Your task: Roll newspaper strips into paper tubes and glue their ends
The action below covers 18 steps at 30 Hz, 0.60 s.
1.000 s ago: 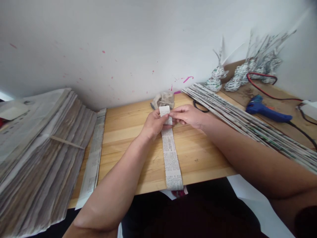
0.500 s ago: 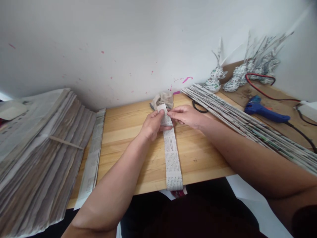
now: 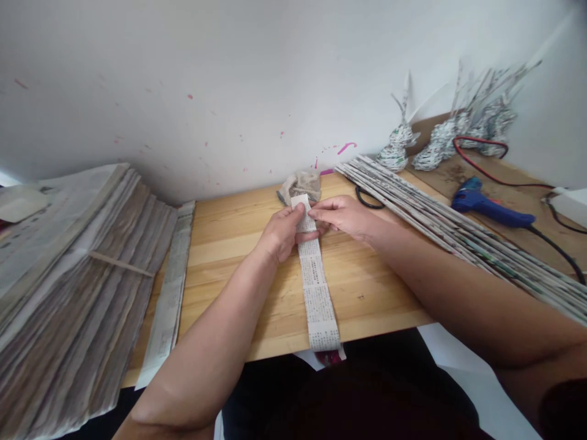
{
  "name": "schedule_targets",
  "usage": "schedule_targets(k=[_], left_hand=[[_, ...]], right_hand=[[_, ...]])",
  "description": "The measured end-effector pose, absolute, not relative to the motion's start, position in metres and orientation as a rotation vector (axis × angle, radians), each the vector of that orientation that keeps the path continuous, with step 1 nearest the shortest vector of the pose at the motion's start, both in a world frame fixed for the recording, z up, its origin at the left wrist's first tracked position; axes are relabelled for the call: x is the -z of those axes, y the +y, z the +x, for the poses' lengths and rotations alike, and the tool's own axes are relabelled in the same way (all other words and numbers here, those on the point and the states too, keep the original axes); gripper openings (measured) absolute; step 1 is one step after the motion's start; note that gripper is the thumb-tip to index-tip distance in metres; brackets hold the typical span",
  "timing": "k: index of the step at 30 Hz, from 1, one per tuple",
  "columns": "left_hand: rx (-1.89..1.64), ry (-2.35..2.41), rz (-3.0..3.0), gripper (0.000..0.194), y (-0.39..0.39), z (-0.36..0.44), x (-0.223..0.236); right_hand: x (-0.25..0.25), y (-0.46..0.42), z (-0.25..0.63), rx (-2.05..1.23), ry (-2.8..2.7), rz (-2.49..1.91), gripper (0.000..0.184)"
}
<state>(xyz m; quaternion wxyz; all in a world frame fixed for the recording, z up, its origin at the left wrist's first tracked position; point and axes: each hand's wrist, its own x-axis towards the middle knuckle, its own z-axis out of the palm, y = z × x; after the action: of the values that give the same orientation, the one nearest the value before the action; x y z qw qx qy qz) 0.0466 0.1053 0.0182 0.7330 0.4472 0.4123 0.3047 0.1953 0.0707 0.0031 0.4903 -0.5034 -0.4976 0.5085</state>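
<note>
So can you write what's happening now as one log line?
left hand: holding newspaper strip | right hand: at strip's far end | blue glue gun: lying on brown sheet

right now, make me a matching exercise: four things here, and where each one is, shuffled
1. newspaper strip
2. glue gun
3. cloth
4. newspaper stack

A. on the brown board
B. far left of the view
C. between left hand and right hand
D. beyond the hands, near the wall

Pairs: 1-C, 2-A, 3-D, 4-B
</note>
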Motion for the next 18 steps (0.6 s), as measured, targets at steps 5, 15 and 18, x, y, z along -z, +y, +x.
schedule_targets(k=[5,15,18], left_hand=[[-0.660,0.887,0.985,0.028,0.1046,0.0470,-0.0181],[-0.708,0.882,1.014,0.030,0.1074,0.0436,-0.0192],[-0.709,0.886,1.039,0.031,0.1054,0.0447,-0.0186]], right_hand=[[-0.0047,0.0697,0.1903,-1.236,-1.121,-1.250,0.031],[-0.0012,0.0718,0.1989,-1.297,-1.264,-1.274,0.025],[-0.0027,0.0706,0.1947,-1.275,-1.216,-1.290,0.028]])
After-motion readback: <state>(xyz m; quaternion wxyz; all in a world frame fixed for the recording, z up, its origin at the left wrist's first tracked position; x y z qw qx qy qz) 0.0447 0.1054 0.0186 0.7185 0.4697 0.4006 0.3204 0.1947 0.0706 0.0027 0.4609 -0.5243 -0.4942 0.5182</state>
